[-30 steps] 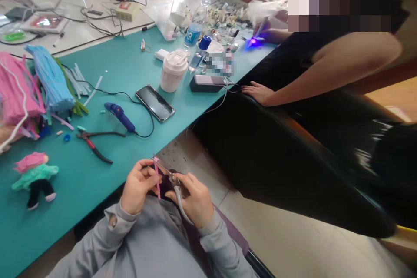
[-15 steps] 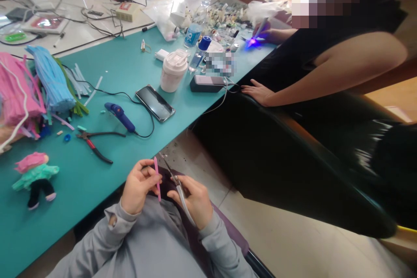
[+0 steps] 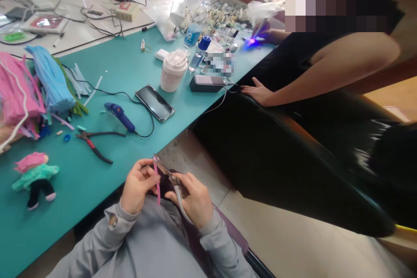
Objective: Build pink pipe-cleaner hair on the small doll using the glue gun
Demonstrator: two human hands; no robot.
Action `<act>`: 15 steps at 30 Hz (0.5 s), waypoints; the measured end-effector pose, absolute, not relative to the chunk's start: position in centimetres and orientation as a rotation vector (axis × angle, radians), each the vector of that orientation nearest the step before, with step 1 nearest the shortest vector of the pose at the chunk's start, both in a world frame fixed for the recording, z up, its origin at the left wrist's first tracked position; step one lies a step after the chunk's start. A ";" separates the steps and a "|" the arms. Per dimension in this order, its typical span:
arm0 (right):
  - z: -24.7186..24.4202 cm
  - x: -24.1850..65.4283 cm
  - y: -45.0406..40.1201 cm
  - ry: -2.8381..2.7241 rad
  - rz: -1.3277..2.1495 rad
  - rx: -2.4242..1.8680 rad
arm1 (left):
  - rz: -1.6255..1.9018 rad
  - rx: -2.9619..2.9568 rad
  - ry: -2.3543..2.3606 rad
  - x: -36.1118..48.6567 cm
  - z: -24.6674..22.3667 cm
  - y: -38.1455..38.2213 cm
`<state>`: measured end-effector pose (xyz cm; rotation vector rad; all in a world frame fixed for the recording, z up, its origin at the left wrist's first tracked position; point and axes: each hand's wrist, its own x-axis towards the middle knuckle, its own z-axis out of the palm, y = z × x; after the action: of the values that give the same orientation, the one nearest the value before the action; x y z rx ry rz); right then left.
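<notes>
Between the thumb and fingers of my left hand [image 3: 138,186] is a pink pipe cleaner [image 3: 158,191], held upright above my lap. My right hand [image 3: 195,200] is closed on the handles of a pair of scissors [image 3: 176,182]. Their blades, slightly apart, reach the top of the pink piece; whether they touch it I cannot tell. A small doll [image 3: 35,178] with pink hair, a mint top and black legs lies on the teal mat. Bundles of pink pipe cleaners [image 3: 19,95] and blue pipe cleaners [image 3: 54,80] lie at the left.
Red-and-black pliers [image 3: 93,145], a corded blue glue gun [image 3: 120,117] and a phone [image 3: 155,102] lie on the teal table [image 3: 84,200]. Behind them stand a lidded white cup [image 3: 174,71] and bottles. At right, another person's hand [image 3: 259,91] rests on a dark chair [image 3: 276,160].
The scissors have moved up and left, bringing the blades to the top of the pink pipe cleaner. My left hand has hardly moved. The other person leans slightly further left.
</notes>
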<state>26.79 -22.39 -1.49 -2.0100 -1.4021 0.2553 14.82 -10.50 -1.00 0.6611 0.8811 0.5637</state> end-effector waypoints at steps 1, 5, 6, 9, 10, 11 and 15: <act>-1.5 26.8 -22.4 -1.402 0.253 -2.013 | 0.563 0.664 0.879 14.8 -1.0 -10.5; -1.8 26.9 -22.4 -1.402 0.237 -2.014 | 0.559 0.669 0.873 14.8 -1.1 -10.6; -1.8 26.9 -22.4 -1.401 0.236 -2.014 | 0.559 0.671 0.871 14.8 -1.1 -10.6; -2.0 26.8 -22.3 -1.393 0.226 -2.003 | 0.562 0.671 0.870 14.8 -1.1 -10.6; -2.0 26.8 -22.3 -1.390 0.220 -1.991 | 0.562 0.669 0.871 14.8 -1.1 -10.6; -2.0 26.8 -22.3 -1.385 0.217 -1.974 | 0.561 0.666 0.872 14.8 -1.1 -10.6; -1.9 26.9 -22.2 -1.366 0.290 -1.917 | 0.545 0.661 0.876 14.7 -1.1 -10.5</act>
<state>26.90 -22.22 -1.90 -1.9167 -1.3660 0.2904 14.74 -10.53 -1.06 0.6614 0.8763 0.5451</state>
